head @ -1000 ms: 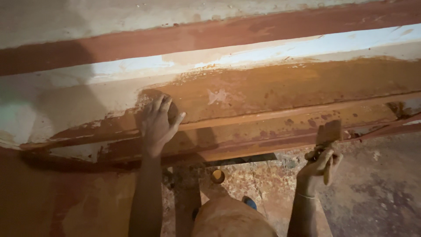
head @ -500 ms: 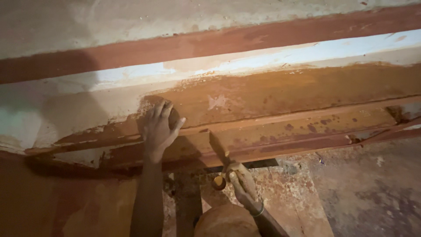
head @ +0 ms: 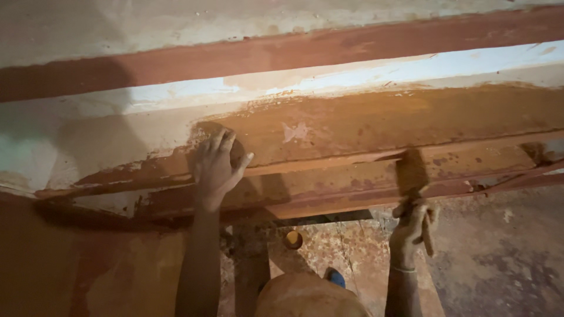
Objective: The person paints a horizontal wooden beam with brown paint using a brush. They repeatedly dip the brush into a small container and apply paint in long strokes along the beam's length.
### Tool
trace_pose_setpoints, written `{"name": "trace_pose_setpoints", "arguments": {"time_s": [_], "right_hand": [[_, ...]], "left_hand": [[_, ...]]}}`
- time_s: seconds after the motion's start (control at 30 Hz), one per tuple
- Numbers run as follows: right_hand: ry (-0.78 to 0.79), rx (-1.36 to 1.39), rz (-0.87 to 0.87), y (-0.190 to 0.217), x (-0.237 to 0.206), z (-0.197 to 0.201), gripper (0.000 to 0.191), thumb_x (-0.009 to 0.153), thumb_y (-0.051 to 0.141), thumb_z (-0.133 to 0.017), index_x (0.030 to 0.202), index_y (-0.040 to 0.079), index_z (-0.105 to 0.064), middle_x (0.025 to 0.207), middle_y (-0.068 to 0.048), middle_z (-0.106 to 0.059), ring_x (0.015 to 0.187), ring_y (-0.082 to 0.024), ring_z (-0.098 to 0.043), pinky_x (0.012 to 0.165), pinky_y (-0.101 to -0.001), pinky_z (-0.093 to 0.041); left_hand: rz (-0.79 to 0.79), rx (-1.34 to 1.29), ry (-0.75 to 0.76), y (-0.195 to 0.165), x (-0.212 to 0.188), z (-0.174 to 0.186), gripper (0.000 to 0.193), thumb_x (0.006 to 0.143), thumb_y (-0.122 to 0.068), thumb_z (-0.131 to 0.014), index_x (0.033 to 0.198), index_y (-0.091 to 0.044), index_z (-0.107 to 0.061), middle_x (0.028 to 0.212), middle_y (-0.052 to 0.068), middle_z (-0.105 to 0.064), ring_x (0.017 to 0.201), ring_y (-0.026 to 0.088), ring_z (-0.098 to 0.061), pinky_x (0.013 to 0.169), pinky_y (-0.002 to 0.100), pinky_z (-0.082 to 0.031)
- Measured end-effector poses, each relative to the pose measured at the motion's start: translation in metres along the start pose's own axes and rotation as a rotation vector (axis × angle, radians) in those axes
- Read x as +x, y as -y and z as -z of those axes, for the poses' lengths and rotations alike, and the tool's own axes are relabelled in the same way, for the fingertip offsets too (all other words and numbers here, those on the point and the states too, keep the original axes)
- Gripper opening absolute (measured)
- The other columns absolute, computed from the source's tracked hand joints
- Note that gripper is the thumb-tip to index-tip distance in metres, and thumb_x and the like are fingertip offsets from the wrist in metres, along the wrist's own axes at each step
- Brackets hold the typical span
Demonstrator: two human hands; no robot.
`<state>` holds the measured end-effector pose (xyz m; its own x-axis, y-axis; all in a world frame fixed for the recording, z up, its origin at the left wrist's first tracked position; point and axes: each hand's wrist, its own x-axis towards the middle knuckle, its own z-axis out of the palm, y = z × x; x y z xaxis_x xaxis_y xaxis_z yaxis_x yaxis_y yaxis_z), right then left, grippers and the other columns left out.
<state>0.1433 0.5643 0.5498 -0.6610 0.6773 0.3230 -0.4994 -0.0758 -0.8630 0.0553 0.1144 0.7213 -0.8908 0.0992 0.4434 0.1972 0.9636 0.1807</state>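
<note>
Left hand (head: 216,167) flat on rust-brown moulded wall (head: 364,120); right hand (head: 414,223) presses scraper (head: 411,173).

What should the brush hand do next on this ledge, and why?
Probably draw the brush leftward along the ledge toward the braced left hand: the right hand has it against the step, and patches there look thinly coated.

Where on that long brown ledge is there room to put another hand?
The ledge is bare between the left hand, which lies flat on it, and the brush held by the right hand. It is also bare left of the left hand. Near the brush it is crowded.
</note>
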Motion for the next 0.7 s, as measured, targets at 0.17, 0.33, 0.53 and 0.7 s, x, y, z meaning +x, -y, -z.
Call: {"name": "trace_pose_setpoints", "arguments": {"time_s": [0.17,0.33,0.53,0.7], "right_hand": [[-0.010,-0.197,0.114,-0.006,-0.007,-0.013,0.022,0.111,0.027,-0.049,0.119,0.009,-0.059,0.079,-0.003,-0.058,0.052,-0.008,-0.044,0.044,-0.0184,-0.039],[0.255,-0.690,0.224,-0.005,-0.059,-0.057,0.022,0.111,0.027,-0.048,0.119,0.009,-0.059,0.078,-0.003,-0.058,0.052,-0.008,-0.044,0.043,-0.0181,-0.038],[0.634,0.024,0.062,0.023,-0.120,-0.107,0.013,0.115,0.023,-0.053,0.113,0.012,-0.057,0.082,-0.002,-0.059,0.064,-0.009,-0.051,0.054,-0.0197,-0.045],[0.832,0.221,-0.065,0.030,-0.122,-0.098,0.013,0.114,0.018,-0.053,0.117,0.008,-0.060,0.087,-0.005,-0.061,0.071,-0.011,-0.056,0.066,-0.0244,-0.050]], "left_hand": [[0.008,0.004,-0.015,0.001,-0.001,-0.002,0.072,0.091,-0.063,-0.066,0.140,-0.010,-0.062,0.151,0.015,-0.051,0.136,0.038,-0.051,0.114,0.053,-0.040],[0.006,0.003,0.005,0.002,0.001,-0.004,0.073,0.091,-0.064,-0.067,0.140,-0.010,-0.062,0.151,0.016,-0.050,0.137,0.039,-0.049,0.114,0.055,-0.039],[0.009,0.016,0.008,0.004,-0.001,-0.010,0.073,0.091,-0.063,-0.066,0.140,-0.010,-0.061,0.152,0.016,-0.049,0.135,0.041,-0.048,0.110,0.055,-0.041],[-0.044,0.011,-0.052,0.007,-0.003,-0.014,0.073,0.093,-0.063,-0.065,0.141,-0.008,-0.061,0.151,0.017,-0.050,0.137,0.039,-0.050,0.114,0.053,-0.041]]}}
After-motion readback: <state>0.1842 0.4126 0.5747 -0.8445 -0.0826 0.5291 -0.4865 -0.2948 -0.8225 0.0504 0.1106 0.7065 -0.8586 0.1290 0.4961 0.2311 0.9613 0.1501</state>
